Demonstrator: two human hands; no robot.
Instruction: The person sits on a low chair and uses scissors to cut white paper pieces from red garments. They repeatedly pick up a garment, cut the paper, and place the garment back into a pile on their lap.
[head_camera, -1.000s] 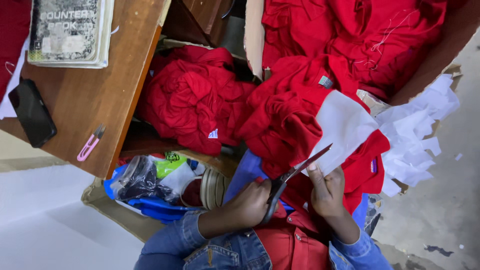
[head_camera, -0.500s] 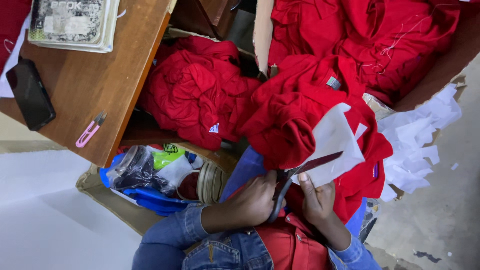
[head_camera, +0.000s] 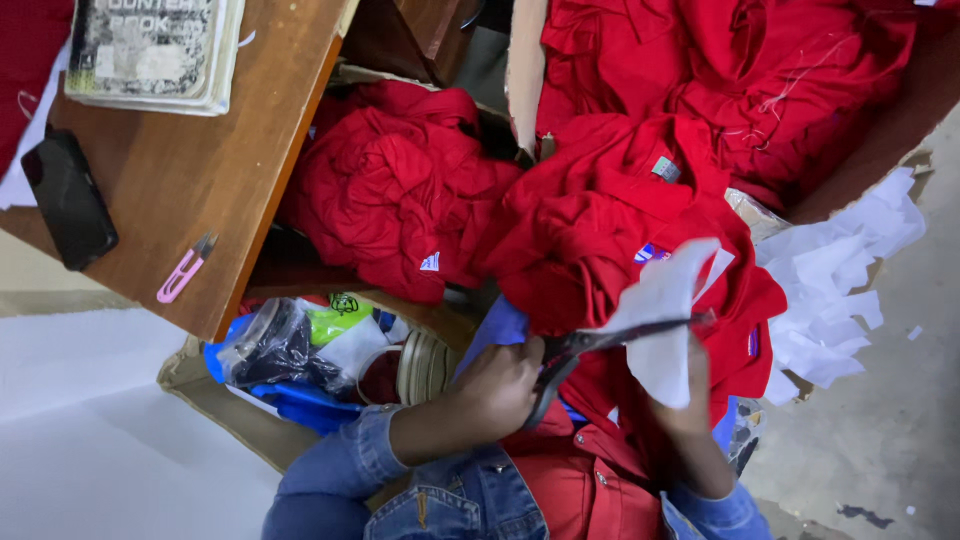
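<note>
My left hand (head_camera: 500, 385) grips the handles of dark scissors (head_camera: 600, 340), whose blades lie nearly level and reach across a white piece of backing (head_camera: 665, 320). My right hand (head_camera: 690, 390) holds that white piece from below, its fingers partly hidden behind it. The piece is attached to a red garment (head_camera: 600, 230) draped over my lap. Both sleeves are blue denim.
A wooden table (head_camera: 200, 180) at left carries a book (head_camera: 150, 50), a black phone (head_camera: 68, 200) and a pink thread snipper (head_camera: 185, 270). More red garments (head_camera: 400, 190) lie beneath it and in a box (head_camera: 760, 80). White scraps (head_camera: 830, 290) lie at right, a blue bag (head_camera: 290, 350) below.
The scissors have swung from pointing up-right to nearly level across the white piece. The white piece has been turned and shows narrower.
</note>
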